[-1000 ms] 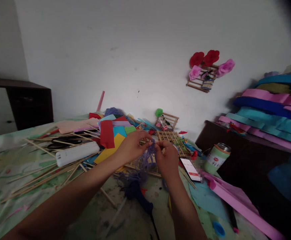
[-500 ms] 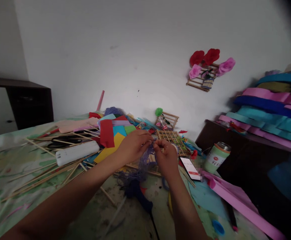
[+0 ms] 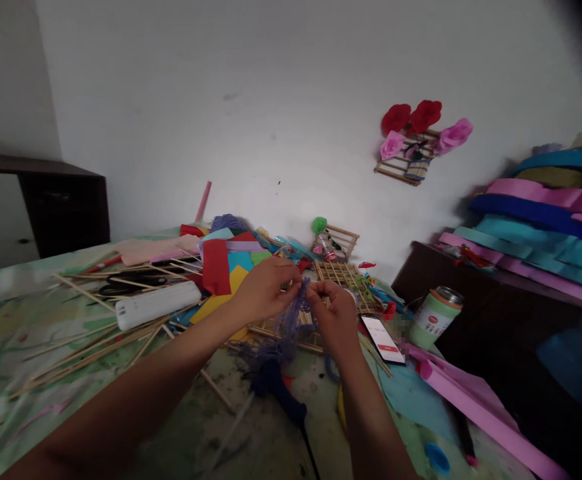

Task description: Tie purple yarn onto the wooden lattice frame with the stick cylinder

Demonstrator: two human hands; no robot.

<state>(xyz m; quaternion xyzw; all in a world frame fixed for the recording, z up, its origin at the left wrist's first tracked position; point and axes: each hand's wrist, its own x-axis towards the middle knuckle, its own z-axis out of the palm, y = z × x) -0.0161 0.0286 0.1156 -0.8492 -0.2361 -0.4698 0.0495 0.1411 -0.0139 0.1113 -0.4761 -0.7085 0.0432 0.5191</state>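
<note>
Purple yarn [image 3: 291, 323] hangs in a loose tangle from my fingertips above the middle of the table. My left hand [image 3: 268, 283] pinches it from the left, fingers bent together. From the right, my right hand [image 3: 333, 307] grips the same yarn between thumb and forefinger, close to the left fingertips. Below the hands, the yarn's lower end trails near a dark blue glue gun [image 3: 278, 390] lying on the table. Behind the yarn, partly hidden, are pale wooden sticks [image 3: 265, 330].
Bamboo sticks [image 3: 71, 360], black scissors [image 3: 131, 283], a white power strip [image 3: 158, 305] and coloured paper [image 3: 215, 267] cover the left side. A lit phone [image 3: 383, 339], a green jar [image 3: 435, 317] and a pink paper roll [image 3: 491, 420] lie right. A stick lattice [image 3: 341, 273] stands behind.
Both hands stay close together with the yarn between them. More purple yarn shows bunched up at the fingertips. The view has shifted slightly.
</note>
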